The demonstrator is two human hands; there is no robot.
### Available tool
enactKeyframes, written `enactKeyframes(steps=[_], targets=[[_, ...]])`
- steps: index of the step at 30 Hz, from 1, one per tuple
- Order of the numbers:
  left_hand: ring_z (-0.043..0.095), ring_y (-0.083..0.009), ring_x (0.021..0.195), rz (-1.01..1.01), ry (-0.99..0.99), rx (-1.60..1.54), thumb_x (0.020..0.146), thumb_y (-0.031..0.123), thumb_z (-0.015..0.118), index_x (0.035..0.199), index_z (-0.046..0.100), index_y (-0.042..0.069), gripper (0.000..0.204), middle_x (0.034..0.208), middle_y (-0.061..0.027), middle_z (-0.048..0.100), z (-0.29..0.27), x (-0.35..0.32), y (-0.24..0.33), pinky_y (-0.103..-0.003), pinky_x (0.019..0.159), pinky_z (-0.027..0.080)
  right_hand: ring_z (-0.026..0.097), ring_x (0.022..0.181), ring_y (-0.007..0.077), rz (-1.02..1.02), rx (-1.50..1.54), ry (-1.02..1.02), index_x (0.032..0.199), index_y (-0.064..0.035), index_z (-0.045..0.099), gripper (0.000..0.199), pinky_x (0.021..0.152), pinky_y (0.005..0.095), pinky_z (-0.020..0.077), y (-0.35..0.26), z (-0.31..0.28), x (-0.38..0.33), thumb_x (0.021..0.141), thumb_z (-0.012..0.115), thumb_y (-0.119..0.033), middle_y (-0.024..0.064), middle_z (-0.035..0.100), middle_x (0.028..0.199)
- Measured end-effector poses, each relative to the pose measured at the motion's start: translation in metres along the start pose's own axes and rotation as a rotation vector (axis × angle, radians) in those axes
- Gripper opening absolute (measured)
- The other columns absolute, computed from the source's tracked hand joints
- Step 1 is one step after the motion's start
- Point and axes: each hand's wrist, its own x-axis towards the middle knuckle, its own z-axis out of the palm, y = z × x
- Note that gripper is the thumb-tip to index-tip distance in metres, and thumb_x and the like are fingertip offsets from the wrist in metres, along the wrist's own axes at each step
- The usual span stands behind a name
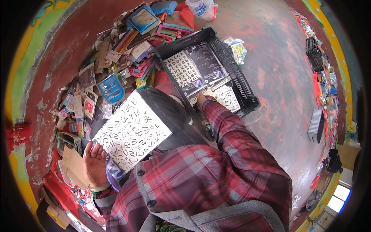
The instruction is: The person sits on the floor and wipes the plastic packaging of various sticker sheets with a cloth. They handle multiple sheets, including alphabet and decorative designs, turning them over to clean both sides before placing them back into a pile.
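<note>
A white sheet of black curly letters (133, 131) lies across my lap, with a purple picture at its lower corner. Beside that sheet's left edge, my left hand (95, 165) is open, palm turned up and fingers stretched out. My right hand (201, 99) reaches into a black plastic crate (247, 98), at the near edge of some letter sheets (228, 96); the sleeve and the sheets hide most of its fingers. Farther inside the crate are another sheet of black block letters (181, 71) and a dark-backed package (206, 62).
Mixed packaged goods pile up on the left, including a blue plastic case (111, 88) and a blue-edged packet (143, 19). An open cardboard box (73, 166) stands by my left hand. White plastic bags (203, 8) lie beyond the crate. More goods and a grey basket (316, 125) line the right wall.
</note>
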Motion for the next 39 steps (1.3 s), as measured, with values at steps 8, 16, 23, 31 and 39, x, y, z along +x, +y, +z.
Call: enactKeyframes(steps=[8, 16, 23, 31, 39], targets=[[0.052, -0.0247, 0.116, -0.011, -0.070, -0.104, 0.096, 0.027, 0.046, 0.139, 0.032, 0.002, 0.052, 0.127, -0.0166, 0.052, -0.007, 0.001, -0.005, -0.037, 0.097, 0.044, 0.041, 0.126, 0.0414, 0.081, 0.186, 0.022, 0.140, -0.0223, 0.035, 0.056, 0.098, 0.0556, 0.0392, 0.027, 0.013, 0.021, 0.087, 0.050, -0.017, 0.0116, 0.018, 0.151], [0.053, -0.0247, 0.115, -0.080, -0.023, -0.106, 0.097, 0.026, 0.043, 0.138, 0.033, 0.002, 0.049, 0.126, -0.0158, 0.053, -0.013, 0.012, -0.008, -0.038, 0.097, 0.044, 0.039, 0.128, 0.0384, 0.018, 0.172, 0.029, 0.139, -0.0232, 0.037, 0.055, 0.101, 0.0526, 0.0390, 0.032, -0.008, 0.009, 0.087, 0.053, -0.018, 0.0125, 0.020, 0.150], [0.053, -0.0242, 0.115, -0.046, -0.055, -0.109, 0.098, 0.026, 0.040, 0.138, 0.034, 0.002, 0.046, 0.126, -0.0159, 0.054, -0.008, 0.019, -0.003, -0.037, 0.096, 0.045, 0.044, 0.125, 0.0374, -0.051, -0.051, -0.003, 0.131, -0.0238, 0.049, 0.046, 0.099, 0.0499, 0.0421, 0.026, 0.024, 0.064, 0.086, 0.054, -0.020, 0.0142, 0.025, 0.148], [0.054, -0.0221, 0.111, -0.056, 0.055, -0.044, 0.095, 0.034, 0.048, 0.135, 0.036, 0.001, 0.054, 0.121, -0.0140, 0.056, -0.007, 0.014, -0.005, -0.033, 0.094, 0.044, 0.049, 0.119, 0.0359, -0.223, 0.063, 0.114, 0.126, -0.0186, 0.050, 0.039, 0.096, 0.0470, 0.0442, 0.043, -0.013, 0.019, 0.088, 0.050, -0.012, 0.0169, 0.041, 0.135], [0.054, -0.0237, 0.115, -0.070, -0.051, -0.152, 0.099, 0.023, 0.040, 0.136, 0.036, 0.001, 0.044, 0.125, -0.0154, 0.054, -0.012, 0.016, -0.006, -0.035, 0.096, 0.045, 0.055, 0.111, 0.0320, -0.233, -0.074, 0.150, 0.120, -0.0137, 0.054, 0.035, 0.090, 0.0426, 0.0473, 0.042, -0.037, -0.009, 0.087, 0.046, -0.005, 0.0168, 0.052, 0.120]])
